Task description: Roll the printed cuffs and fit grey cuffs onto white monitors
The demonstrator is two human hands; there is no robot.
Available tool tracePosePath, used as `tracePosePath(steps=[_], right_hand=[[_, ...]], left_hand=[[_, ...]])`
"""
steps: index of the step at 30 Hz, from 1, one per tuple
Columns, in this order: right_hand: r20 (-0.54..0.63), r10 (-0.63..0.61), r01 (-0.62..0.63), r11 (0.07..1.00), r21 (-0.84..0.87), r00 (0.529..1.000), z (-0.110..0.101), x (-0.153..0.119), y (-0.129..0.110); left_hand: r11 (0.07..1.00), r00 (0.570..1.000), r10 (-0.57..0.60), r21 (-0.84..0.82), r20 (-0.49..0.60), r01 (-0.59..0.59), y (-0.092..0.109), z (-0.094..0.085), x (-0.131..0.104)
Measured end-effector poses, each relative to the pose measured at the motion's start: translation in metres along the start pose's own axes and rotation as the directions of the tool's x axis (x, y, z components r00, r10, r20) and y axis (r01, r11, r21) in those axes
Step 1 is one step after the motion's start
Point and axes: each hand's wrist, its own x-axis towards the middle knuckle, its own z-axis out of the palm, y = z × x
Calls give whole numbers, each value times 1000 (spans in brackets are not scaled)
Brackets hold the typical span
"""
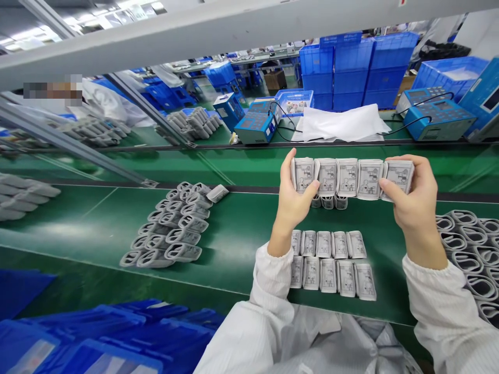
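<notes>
A row of several folded grey blood pressure cuffs (348,177), printed with small diagrams, is held up above the green bench. My left hand (293,200) grips its left end, thumb across the front. At the right end, my right hand (417,195) presses inward with its thumb over the last cuffs. Below the hands, two more rows of printed cuffs (324,244) lie flat on the bench. Partly hidden behind the held row, a few cuffs (328,201) stand on end.
Stacks of rolled cuffs stand to the left (171,223) and right (473,249). Blue testing devices (257,120), with cables, and a white sheet (343,123) sit beyond the bench. Blue crates (351,70) rise behind; blue bins (97,337) are at lower left. A metal bar (195,34) crosses overhead.
</notes>
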Motion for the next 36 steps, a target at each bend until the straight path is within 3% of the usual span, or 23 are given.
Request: tracePosePath(steps=[6, 16, 36], right_hand=[[38, 29, -28, 999, -39, 999, 0, -1, -13], [30, 33, -33, 999, 7, 999, -1, -1, -4], [80, 84, -81, 996, -36, 993, -2, -2, -14]], left_hand=[[999, 999, -37, 5, -23, 37, 1, 0, -2], [999, 998, -53, 6, -43, 53, 6, -1, -4], [997, 996, -74, -36, -45, 72, 7, -5, -4]])
